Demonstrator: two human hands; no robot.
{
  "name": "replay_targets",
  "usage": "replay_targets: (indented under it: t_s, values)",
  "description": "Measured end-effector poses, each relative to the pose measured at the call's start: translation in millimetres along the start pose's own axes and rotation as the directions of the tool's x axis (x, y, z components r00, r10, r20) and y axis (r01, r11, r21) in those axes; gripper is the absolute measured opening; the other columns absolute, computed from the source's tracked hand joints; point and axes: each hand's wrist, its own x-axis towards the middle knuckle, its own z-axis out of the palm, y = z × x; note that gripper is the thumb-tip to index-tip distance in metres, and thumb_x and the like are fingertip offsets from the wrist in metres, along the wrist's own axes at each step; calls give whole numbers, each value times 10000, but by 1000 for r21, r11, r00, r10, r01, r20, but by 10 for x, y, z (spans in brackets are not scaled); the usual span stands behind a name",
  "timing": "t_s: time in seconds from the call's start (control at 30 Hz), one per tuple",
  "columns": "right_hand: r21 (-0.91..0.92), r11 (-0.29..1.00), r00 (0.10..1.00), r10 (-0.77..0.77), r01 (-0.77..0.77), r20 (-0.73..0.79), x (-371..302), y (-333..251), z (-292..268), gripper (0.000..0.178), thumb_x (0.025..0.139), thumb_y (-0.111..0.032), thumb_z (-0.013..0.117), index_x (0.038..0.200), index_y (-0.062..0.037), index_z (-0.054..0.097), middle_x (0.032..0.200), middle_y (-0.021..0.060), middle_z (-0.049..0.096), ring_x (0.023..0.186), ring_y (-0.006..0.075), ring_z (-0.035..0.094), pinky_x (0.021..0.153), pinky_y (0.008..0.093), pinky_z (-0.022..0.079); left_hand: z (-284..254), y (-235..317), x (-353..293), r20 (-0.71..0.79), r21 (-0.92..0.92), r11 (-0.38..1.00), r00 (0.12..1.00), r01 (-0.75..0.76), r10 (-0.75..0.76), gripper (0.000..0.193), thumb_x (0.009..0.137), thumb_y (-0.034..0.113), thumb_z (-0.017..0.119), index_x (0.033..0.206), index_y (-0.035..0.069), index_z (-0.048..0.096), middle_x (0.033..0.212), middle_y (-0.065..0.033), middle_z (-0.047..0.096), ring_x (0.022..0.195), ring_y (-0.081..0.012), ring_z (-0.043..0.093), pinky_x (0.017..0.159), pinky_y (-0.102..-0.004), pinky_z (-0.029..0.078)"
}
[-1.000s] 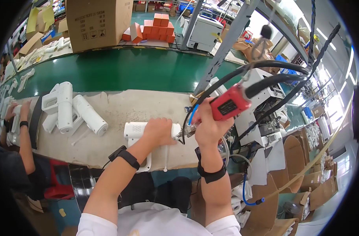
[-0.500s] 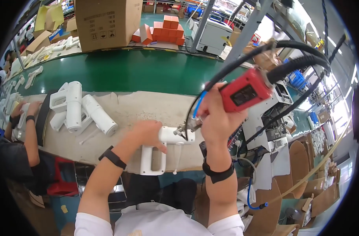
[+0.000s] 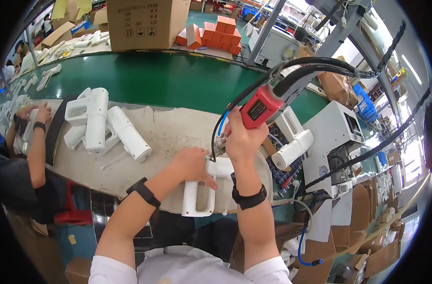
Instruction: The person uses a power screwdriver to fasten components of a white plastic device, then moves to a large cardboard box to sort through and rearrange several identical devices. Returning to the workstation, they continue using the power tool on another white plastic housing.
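Note:
A white plastic gun-shaped device [image 3: 191,201] with a loop handle lies at the bench's near edge. My left hand [image 3: 193,165] grips it near the junction of barrel and handle, thumb over the handle. My right hand [image 3: 245,137] is closed around a red handheld power tool [image 3: 261,108] with a thick black cable, a thin black line and a blue tube. The tool's metal nose [image 3: 219,147] points down at the device's barrel, close to my left fingertips. Whether it touches the barrel I cannot tell.
White devices [image 3: 97,120] are piled at left, another [image 3: 294,144] lies at right. A co-worker's hands [image 3: 42,113] hold a white part at far left. A green belt [image 3: 164,78] runs behind, with a carton [image 3: 142,23] and orange boxes [image 3: 220,35] beyond. Black cable [image 3: 391,130] crosses the right.
My right hand has moved the red tool to the left and turned it more upright, its nose lower over the barrel. My left hand stays on the device. The view has shifted.

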Motion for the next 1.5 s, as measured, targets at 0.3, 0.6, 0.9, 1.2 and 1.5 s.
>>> replay_targets:
  t_s: [0.3,0.6,0.9,1.2,1.5]
  values:
    - [-110,978,984,-179,177,-13,-24,-150,-125,124,867,-97,635,861,15,582,540,25,536,439,83,488,430,219,368,-137,106,48,-28,-122,989,996,79,-83,982,460,721,758,1100,-3,581,1039,-162,634,1027,-314,603,883,-389,485]
    - [-46,993,994,-111,112,16,-184,-502,-271,63,850,-34,574,855,27,562,533,35,530,422,88,470,420,220,354,-79,79,240,-6,-14,1000,1000,8,-8,981,410,711,793,1056,10,563,994,-169,645,980,-331,617,837,-412,503]
    - [-134,989,995,-49,61,89,-273,-74,-293,99,863,-70,629,856,17,583,587,27,558,451,82,498,426,222,369,83,-16,203,-219,-108,991,974,-83,58,981,426,638,841,1060,-41,526,1062,-214,606,999,-359,600,875,-425,491]
    - [80,989,992,-126,123,29,-50,-778,19,99,861,-68,607,868,24,571,541,34,531,415,90,469,410,220,341,519,-116,-112,-227,-578,814,946,59,-230,1017,536,499,847,1306,-39,457,1165,-233,571,1120,-355,535,984,-415,394]
    - [5,997,997,-81,82,-13,47,-212,54,137,853,-99,663,841,4,574,537,31,534,416,101,485,409,238,362,466,104,-173,-202,-560,808,915,184,-349,992,558,519,820,1339,24,458,1172,-134,564,1197,-294,392,1046,-449,205]
